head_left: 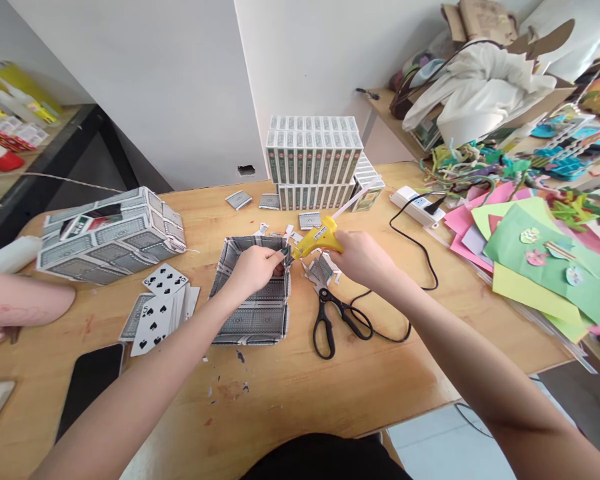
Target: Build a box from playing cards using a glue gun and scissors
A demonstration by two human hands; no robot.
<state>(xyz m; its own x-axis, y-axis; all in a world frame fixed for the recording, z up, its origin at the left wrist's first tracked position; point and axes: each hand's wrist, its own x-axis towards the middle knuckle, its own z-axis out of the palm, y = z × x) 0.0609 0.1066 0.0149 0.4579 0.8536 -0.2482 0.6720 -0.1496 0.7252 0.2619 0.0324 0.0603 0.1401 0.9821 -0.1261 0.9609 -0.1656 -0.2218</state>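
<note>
An open box made of grey-backed playing cards (253,323) rests on the wooden table. My left hand (257,267) reaches over it, fingers pinched on its right wall near the far corner. My right hand (357,252) is wrapped round a yellow hot glue gun (317,241), a glue stick jutting from its back. The gun's nozzle points left, close to my left fingertips; whether it touches the box I cannot tell. Black-handled scissors (325,317) lie open just right of the box, their blades near card scraps (323,267).
A finished-looking card box (113,233), loose playing cards (155,323) and a phone (90,380) lie left. Stacked card packs (313,150) stand behind. A black cord (430,257) loops from a power strip (417,205); coloured paper (545,260) covers the right. Another person's arm (25,298) enters left.
</note>
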